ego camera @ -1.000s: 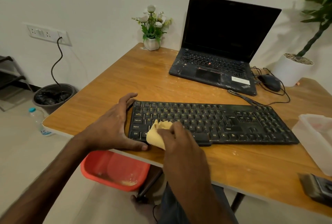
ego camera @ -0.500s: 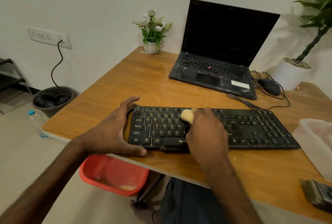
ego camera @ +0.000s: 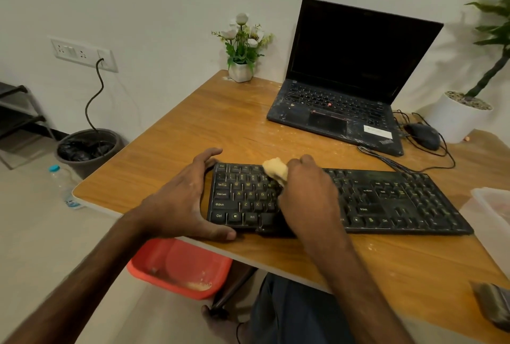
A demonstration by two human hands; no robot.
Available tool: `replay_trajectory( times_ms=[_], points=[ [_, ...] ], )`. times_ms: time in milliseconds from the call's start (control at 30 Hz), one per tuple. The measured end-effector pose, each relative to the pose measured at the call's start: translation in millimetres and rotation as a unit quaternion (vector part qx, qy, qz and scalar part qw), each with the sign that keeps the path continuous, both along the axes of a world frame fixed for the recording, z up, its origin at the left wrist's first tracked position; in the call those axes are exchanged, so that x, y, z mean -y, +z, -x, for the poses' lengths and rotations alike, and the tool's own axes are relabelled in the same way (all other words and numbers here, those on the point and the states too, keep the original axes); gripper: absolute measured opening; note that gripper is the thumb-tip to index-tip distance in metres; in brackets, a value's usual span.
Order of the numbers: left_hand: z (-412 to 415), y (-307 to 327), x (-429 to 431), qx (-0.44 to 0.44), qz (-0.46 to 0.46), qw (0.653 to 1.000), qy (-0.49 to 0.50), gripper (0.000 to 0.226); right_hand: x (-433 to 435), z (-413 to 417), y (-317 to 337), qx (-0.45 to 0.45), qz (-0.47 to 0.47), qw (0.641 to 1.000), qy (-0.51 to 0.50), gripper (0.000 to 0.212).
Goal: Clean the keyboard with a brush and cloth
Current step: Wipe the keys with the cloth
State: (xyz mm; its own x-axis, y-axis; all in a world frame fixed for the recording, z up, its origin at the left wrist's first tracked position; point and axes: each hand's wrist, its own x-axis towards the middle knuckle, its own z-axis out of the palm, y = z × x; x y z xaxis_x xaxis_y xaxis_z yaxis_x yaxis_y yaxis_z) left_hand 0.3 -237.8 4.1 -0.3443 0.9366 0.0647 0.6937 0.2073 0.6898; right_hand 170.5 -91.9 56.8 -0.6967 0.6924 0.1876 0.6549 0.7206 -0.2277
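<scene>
A wooden table (ego camera: 171, 156) fills the middle of the view, dusted with pale specks. At its far side an open laptop (ego camera: 353, 73) stands with a dark screen. Nearer the person, a black keyboard (ego camera: 386, 200) lies flat on the table, close to the near edge, its cable running off toward the laptop. A tall plant (ego camera: 455, 114) in a white pot stands at the far right corner.

On the floor under the table's near edge sits a red tub (ego camera: 179, 266) with pale crumbs in one corner. A dark bin (ego camera: 88, 147) lined with a black bag stands by the wall to the left. A clear box (ego camera: 494, 211) shows in part at the right edge of the table, just beside the keyboard.

The left hand (ego camera: 179, 200) holds the keyboard's left end. Its thumb presses along the near edge and its fingers, spread, curve round the far left corner. The right hand (ego camera: 306, 192) rests over the left half of the keys, with its fingers curled and bunched together round a yellow cloth (ego camera: 276, 168). The cloth sticks out past the knuckles and touches the upper rows of keys.

The brush (ego camera: 494, 305) lies on the table at the lower right, well apart from both hands and partly cut off by the frame. A black mouse (ego camera: 423, 135) sits to the right of the laptop. A small pot of flowers (ego camera: 242, 48) stands at the far edge. A bottle (ego camera: 63, 183) stands on the floor near the bin.
</scene>
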Motion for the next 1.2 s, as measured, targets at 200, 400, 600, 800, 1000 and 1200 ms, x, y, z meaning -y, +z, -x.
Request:
replay_trajectory(
  times_ms=[200, 400, 600, 800, 1000, 1200],
  points=[
    [-1.5, 1.1, 1.4, 0.015, -0.004, 1.0, -0.002, 0.147, 33.6, 58.0, -11.7, -0.068, -0.004, 0.993, 0.099, 0.039],
    [-0.5, 0.4, 0.7, 0.04, -0.022, 0.999, 0.002, 0.151, 7.1, 72.2, -8.2, -0.021, -0.033, 0.981, 0.188, 0.044],
    [0.3, -1.5, -0.6, 0.054, -0.03, 0.998, 0.001, 0.154, -2.6, 71.6, -3.6, -0.018, -0.038, 0.971, 0.236, 0.043],
    [3.3, -0.2, 0.7, 0.066, -0.029, 0.997, 0.011, 0.154, -4.5, 68.6, -4.5, -0.005, -0.071, 0.95, 0.305, 0.043],
    [1.4, 1.1, 1.7, 0.072, -0.035, 0.997, 0.007, 0.154, -12.6, 81.4, -2.1, 0.002, -0.08, 0.965, 0.248, 0.044],
    [2.5, 1.3, 2.4, 0.078, -0.027, 0.996, 0.014, 0.153, -14.1, 70.9, -13.8, -0.025, -0.056, 0.937, 0.343, 0.041]
  ],
)
